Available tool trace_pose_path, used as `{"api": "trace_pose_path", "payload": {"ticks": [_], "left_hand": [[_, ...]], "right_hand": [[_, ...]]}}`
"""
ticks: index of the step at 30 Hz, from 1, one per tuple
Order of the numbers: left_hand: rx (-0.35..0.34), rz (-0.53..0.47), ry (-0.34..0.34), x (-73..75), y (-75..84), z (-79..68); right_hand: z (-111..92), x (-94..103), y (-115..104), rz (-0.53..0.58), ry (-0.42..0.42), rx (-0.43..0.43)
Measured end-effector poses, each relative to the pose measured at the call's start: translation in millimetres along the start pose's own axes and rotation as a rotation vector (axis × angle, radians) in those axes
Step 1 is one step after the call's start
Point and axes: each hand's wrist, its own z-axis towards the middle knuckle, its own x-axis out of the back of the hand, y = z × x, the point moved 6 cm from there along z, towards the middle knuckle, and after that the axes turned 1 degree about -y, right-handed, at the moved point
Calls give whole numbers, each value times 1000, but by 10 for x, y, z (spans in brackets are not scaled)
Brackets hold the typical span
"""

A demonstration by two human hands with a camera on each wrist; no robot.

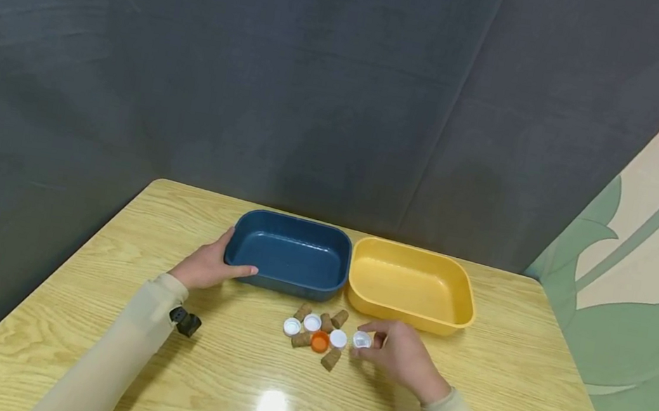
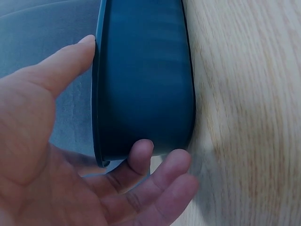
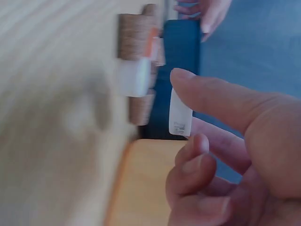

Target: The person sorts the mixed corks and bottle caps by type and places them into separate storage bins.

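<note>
At the left end of a dark blue bin, my left hand holds the near corner. Its thumb lies at the front rim and its other fingers bend around the end wall, seen in the left wrist view. My right hand pinches a whitish bottle cap between thumb and fingers, just right of a small cluster on the table. Small print shows on this cap in the right wrist view. The cluster has white bottle caps, an orange cap and several brown corks.
A yellow bin stands right of the blue one, nearly touching it. Both bins stand near the far edge of the wooden table, before a dark grey cloth. A painted wall lies to the right.
</note>
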Motion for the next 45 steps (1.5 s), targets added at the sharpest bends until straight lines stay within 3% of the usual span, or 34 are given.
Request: {"api": "trace_pose_path", "payload": {"ticks": [10,19,26,33,37,45], "left_hand": [[-7,6,-4,-11,-66,19],[3,4,-17,-6,-57,-1],[-4,9,-13,28,-37,18],[7,10,-32,-3,-22,11],[26,12,-54,-45,-6,-9],[19,16,-59,-49,42,-16]], "right_hand": [[143,438,-237,-46,76,42],[490,795,-125,-55,65,-13],[862,1014,-15,-56,62,21],[1104,988,199,-56,-21,-86],[1158,894,337,-66,-76,-160],[1192,832,432,-71,-118,-220]]}}
